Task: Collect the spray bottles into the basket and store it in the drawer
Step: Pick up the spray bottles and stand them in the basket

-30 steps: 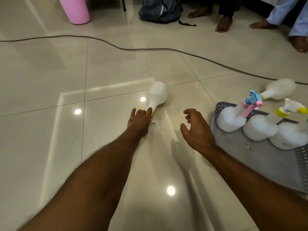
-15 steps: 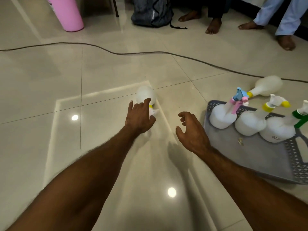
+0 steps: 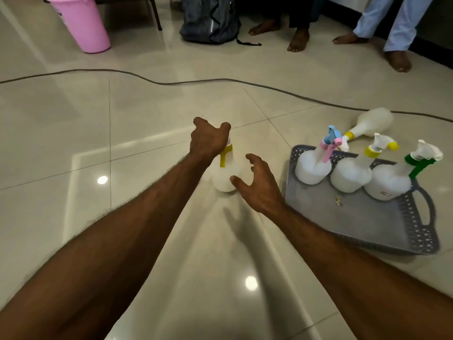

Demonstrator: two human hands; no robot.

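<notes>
The left hand [image 3: 209,141] is closed around the spray head of a yellow-triggered bottle [image 3: 226,176], holding it upright by the top, probably so the base can go straight down. The right hand [image 3: 257,185] is open with fingers curled beside the bottle's body, seemingly ready to steady or take it. This bottle is left of the basket [image 3: 367,217]. Three bottles [image 3: 348,177] stand along the basket's far side, leaving room nearer. One more bottle [image 3: 372,122] lies on the floor just beyond the basket. No drawer is visible.
</notes>
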